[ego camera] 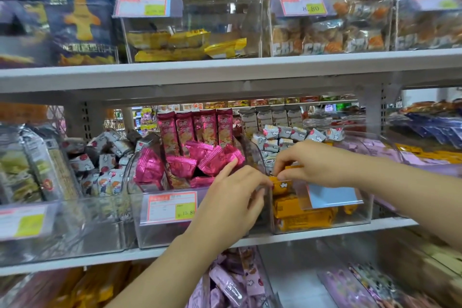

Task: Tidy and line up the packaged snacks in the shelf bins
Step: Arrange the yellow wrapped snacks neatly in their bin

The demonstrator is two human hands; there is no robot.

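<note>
right hand (307, 162) fingers (283, 161) pinch an orange packet (281, 184) atop the clear bin (361, 215), at 4 o'clock from the pink packets (200, 160). left hand (232, 197) curls by the bin wall; whether it grips anything i cannot tell. best lay the packet flat, square with the orange stack (300, 216) below.

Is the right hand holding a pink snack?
No, the right hand pinches an orange packet, not a pink one.

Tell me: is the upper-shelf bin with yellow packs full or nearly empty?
Nearly empty: the yellow packs cover only the bottom of the clear bin.
</note>
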